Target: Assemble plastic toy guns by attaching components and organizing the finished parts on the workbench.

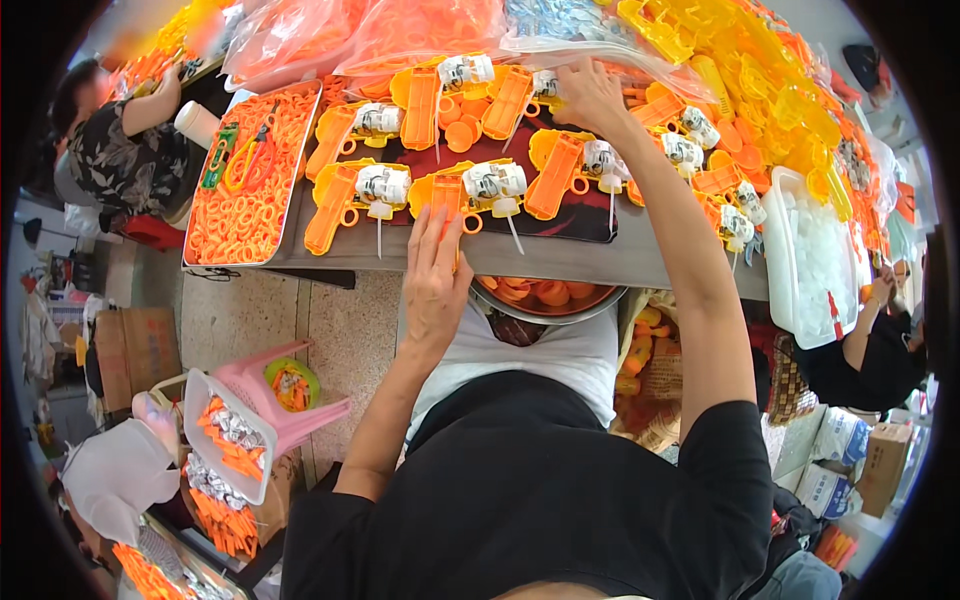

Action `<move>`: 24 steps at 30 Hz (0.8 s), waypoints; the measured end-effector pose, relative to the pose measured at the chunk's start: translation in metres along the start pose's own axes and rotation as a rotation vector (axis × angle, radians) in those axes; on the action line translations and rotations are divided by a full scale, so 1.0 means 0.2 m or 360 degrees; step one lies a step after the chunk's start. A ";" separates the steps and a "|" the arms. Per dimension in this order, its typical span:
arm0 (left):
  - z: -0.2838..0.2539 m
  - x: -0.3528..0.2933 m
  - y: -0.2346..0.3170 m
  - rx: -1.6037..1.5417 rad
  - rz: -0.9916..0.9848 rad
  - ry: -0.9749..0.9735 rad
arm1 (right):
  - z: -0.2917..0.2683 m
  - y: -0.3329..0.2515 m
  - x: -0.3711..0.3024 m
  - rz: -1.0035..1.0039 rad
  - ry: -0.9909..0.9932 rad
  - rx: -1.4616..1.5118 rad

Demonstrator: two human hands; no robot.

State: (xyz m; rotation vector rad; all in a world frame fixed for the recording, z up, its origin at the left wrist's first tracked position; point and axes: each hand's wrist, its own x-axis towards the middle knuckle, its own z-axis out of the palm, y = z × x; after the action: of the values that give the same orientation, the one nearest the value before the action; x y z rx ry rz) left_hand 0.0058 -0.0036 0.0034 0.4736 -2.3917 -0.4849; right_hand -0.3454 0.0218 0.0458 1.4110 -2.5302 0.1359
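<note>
Several toy guns with orange handles, yellow bodies and white printed cylinders lie in rows on the table. My left hand rests with its fingers stretched along the orange handle of a near-row toy gun; its thumb is partly hidden. Farther off, my right hand reaches over the back row with its fingers apart, beside the white cylinder of another toy gun. Whether its fingertips touch that toy or the plastic bag behind is unclear. White strips hang from near-row toys such as this toy gun.
A tray of orange rings, with orange-handled scissors on top, stands left. Bags of orange parts line the back. A white bin of clear pieces is right. Below the table edge sits a metal bowl. Two other people work nearby.
</note>
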 end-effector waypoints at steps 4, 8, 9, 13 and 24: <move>-0.01 0.00 -0.02 -0.0037 0.0023 0.0125 | 0.03 0.02 0.05 0.0002 -0.0120 -0.0097; -0.04 -0.04 0.02 -0.0087 0.0053 0.0205 | 0.04 0.05 0.07 0.0032 -0.0136 -0.0106; -0.06 -0.06 0.05 -0.0091 0.0060 0.0198 | 0.04 0.04 0.07 0.0007 -0.0155 -0.0076; 0.00 -0.08 0.24 -0.0276 0.0357 0.0049 | 0.00 0.05 0.08 -0.0064 -0.0181 -0.0138; 0.29 -0.06 0.38 -0.0160 0.0363 -0.0016 | -0.06 0.11 0.04 -0.0091 -0.0444 -0.0117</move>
State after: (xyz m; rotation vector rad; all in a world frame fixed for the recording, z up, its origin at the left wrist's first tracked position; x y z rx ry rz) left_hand -0.0393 0.0802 -0.0105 0.1511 -2.3801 -0.5018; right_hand -0.3659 0.0286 0.0601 1.5675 -2.6759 -0.1751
